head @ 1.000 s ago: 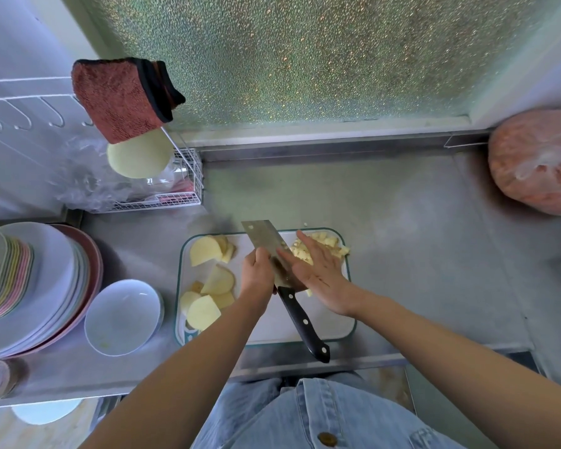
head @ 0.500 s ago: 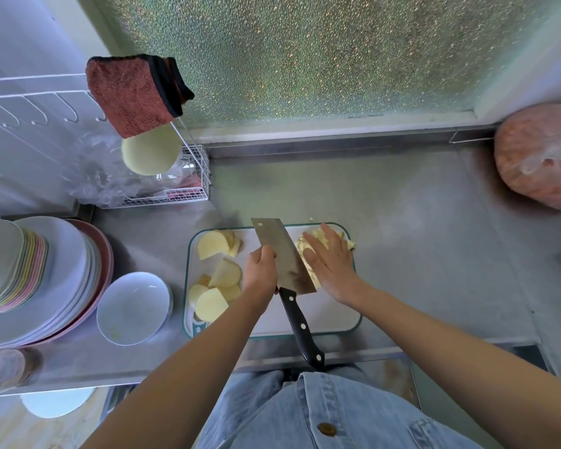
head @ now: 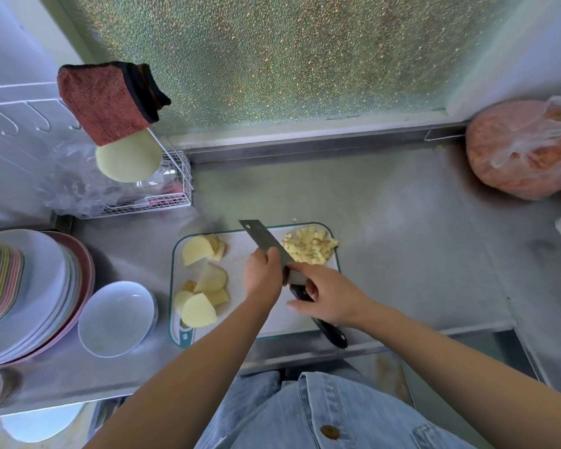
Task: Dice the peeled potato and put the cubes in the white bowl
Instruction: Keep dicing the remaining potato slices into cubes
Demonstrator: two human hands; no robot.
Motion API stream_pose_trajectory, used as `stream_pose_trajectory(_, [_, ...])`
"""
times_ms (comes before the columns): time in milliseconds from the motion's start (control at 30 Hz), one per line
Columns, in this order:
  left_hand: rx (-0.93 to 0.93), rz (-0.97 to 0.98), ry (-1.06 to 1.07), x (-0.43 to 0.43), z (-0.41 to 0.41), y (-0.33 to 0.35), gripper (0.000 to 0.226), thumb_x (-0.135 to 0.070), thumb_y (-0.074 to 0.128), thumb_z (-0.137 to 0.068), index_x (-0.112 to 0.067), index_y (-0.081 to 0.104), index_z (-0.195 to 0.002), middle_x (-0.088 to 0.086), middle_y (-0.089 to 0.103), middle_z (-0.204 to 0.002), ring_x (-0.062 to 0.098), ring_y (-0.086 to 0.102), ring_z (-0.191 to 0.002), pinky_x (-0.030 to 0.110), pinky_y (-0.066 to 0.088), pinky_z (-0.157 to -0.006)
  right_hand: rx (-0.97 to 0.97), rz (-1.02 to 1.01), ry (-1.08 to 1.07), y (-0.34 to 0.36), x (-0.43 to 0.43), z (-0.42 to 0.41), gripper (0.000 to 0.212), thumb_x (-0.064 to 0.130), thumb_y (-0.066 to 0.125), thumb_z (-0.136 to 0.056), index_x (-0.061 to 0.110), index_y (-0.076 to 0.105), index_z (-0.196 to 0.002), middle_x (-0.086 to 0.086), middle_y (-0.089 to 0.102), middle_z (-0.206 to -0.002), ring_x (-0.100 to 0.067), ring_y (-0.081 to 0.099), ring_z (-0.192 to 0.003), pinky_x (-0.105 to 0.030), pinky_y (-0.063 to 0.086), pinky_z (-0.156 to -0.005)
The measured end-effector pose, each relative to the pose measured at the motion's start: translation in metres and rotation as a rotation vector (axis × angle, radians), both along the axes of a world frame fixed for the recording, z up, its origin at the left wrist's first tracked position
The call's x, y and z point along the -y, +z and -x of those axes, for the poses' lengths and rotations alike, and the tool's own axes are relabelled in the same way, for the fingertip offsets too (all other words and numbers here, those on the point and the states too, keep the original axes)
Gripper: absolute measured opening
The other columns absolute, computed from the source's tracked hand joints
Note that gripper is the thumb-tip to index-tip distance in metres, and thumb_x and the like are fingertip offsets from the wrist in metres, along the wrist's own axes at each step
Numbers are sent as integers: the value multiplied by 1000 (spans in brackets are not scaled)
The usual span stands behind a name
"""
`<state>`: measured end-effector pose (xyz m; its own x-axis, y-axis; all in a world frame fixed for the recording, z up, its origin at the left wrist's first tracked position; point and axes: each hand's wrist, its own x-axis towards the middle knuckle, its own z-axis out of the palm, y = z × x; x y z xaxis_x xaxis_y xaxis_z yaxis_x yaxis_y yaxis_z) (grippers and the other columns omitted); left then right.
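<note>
A white cutting board (head: 272,322) with a green rim lies on the steel counter. A pile of small potato cubes (head: 310,246) sits at its far right corner. Thick peeled potato slices (head: 204,286) are spread over its left side. A cleaver (head: 266,244) lies slanted across the board, its black handle (head: 332,333) pointing toward me. My left hand (head: 262,275) grips the blade by its spine. My right hand (head: 326,298) curls around the handle just behind the blade. The white bowl (head: 117,319) stands left of the board and holds no potato.
A stack of plates (head: 30,296) stands at the far left beside the bowl. Behind it is a wire rack (head: 162,202) with plastic bags and a red cloth (head: 107,102). An orange bag (head: 525,150) lies at the back right. Bare steel counter (head: 402,247) lies right of the board.
My right hand has left the pile of cubes and come back onto the cleaver's handle. My left hand has stayed on the blade.
</note>
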<state>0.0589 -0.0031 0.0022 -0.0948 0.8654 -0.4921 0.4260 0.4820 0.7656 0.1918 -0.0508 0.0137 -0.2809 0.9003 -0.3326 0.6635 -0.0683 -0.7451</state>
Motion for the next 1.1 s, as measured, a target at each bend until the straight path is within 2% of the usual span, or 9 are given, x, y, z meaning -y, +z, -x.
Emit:
stream_pose_trajectory(133, [3, -15, -72, 1, -21, 0, 29, -19, 38, -91, -3, 57, -76, 15, 67, -68, 19, 49, -51, 28, 37, -49, 154, -33, -57, -7, 5, -10, 50, 16, 57, -81, 29, 45, -128, 12, 52, -72, -6, 46, -59, -16, 29, -52])
stream_pose_trajectory(267, [106, -39, -112, 2, -35, -3, 45, -39, 33, -97, -15, 65, -77, 3, 72, -72, 22, 66, -70, 36, 52, -66, 114, -110, -361, -9, 8, -28, 41, 12, 53, -87, 20, 54, -128, 0, 62, -72, -16, 56, -64, -25, 42, -58])
stream_pose_trajectory(367, [-231, -136, -282, -2, -30, -15, 44, -44, 33, -99, -17, 67, -95, 9, 68, -99, 30, 58, -98, 37, 45, -78, 158, -162, -521, -17, 5, -54, 48, 8, 49, -89, 17, 51, -135, 6, 58, -66, -9, 54, -60, -16, 36, -53])
stream_pose_trajectory(433, [-524, -144, -426, -4, -20, -29, 40, -36, 40, -99, -18, 53, -133, 10, 48, -139, 30, 35, -132, 40, 33, -103, 196, -133, -540, -23, 3, -67, 50, 7, 48, -89, 16, 48, -138, -2, 67, -86, -19, 62, -78, -19, 37, -63])
stream_pose_trajectory(500, [-682, -85, -518, -4, -10, -39, 55, -34, 43, -98, -15, 29, -148, 12, 22, -156, 30, 12, -145, 43, 18, -115, 220, -104, -541, -31, 2, -75, 50, 7, 47, -90, 16, 47, -139, -8, 68, -108, -26, 63, -98, -21, 38, -74])
stream_pose_trajectory(600, [-771, -25, -604, -1, -1, -48, 69, -35, 41, -98, -3, 11, -151, 15, 6, -160, 32, 1, -147, 43, 12, -119, 235, -99, -534, -38, -1, -76, 51, 7, 47, -89, 17, 47, -139, -8, 66, -119, -26, 61, -106, -27, 44, -84])
stream_pose_trajectory(733, [-736, 35, -645, 3, 2, -53, 76, -30, 43, -96, 2, 1, -151, 16, -7, -160, 30, -7, -147, 42, 8, -119, 217, -117, -490, -47, -1, -68, 50, 7, 49, -89, 19, 49, -138, -9, 68, -114, -27, 62, -102, -31, 47, -85])
stream_pose_trajectory(867, [-764, 48, -721, 6, 6, -56, 80, -32, 43, -96, 2, -7, -150, 18, -17, -158, 31, -13, -146, 42, 4, -119, 208, -131, -497, -56, 2, -58, 52, 8, 48, -89, 22, 47, -139, -10, 70, -99, -27, 64, -89, -35, 52, -78])
stream_pose_trajectory(1100, [-765, 23, -733, 6, 11, -59, 81, -32, 44, -96, 0, -7, -150, 16, -17, -158, 30, -13, -147, 41, 4, -119, 190, -92, -425, -59, 11, -40, 56, 12, 46, -90, 25, 39, -144, -5, 64, -83, -18, 57, -71, -37, 52, -66])
